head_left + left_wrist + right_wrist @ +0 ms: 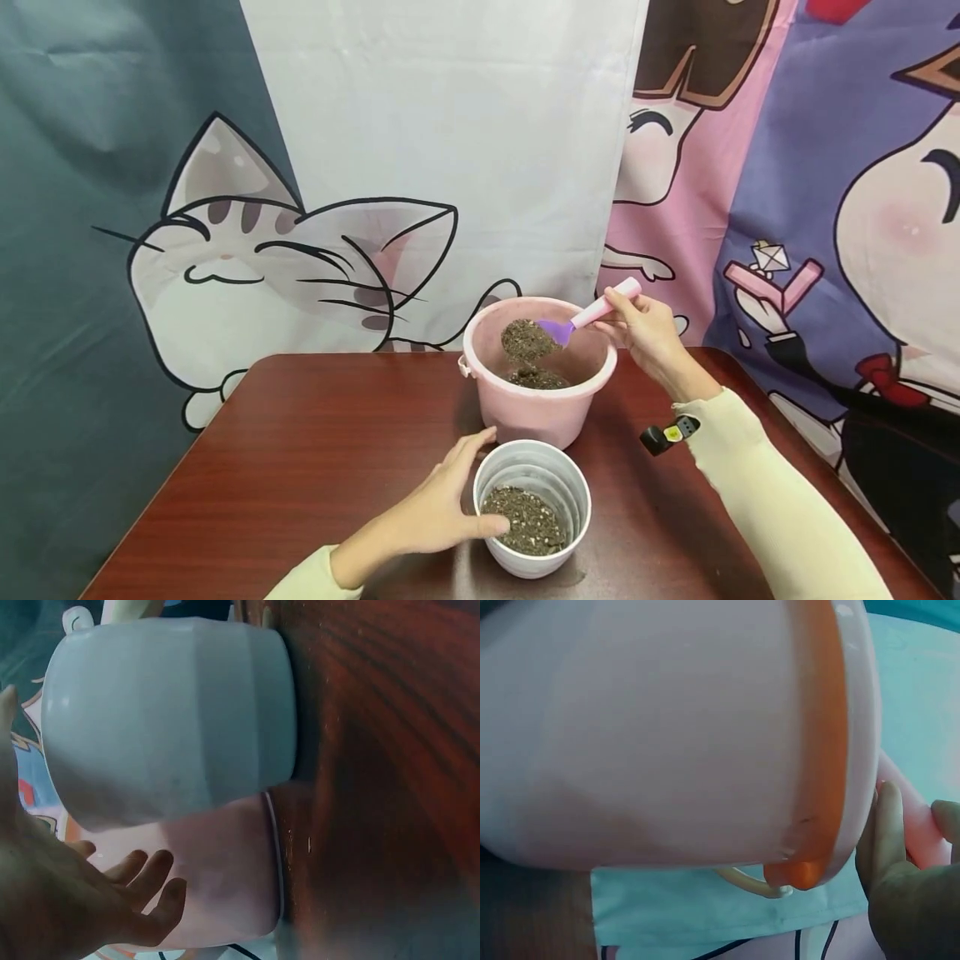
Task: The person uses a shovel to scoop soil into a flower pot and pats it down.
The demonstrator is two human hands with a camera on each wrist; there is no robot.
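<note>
My right hand [648,329] grips the pink handle of a small hand trowel [557,330] with a purple neck. The trowel's scoop, heaped with dark soil [527,340], is over a pink bucket [534,419] that has more soil at its bottom. In the right wrist view the fingers [889,832] show beside the bucket's rim. Nearer me stands a ridged white pot [540,471], partly filled with speckled soil [525,521]. My left hand [438,508] is spread at the pot's left side, its thumb overlapping the rim; the left wrist view shows its fingers [154,877] loosely bent beside the wall.
Both containers stand on a reddish-brown wooden table [337,433], the bucket directly behind the pot. A cloth backdrop [450,125] with a cartoon cat and figures hangs behind the table. A small black device [670,435] is at my right sleeve.
</note>
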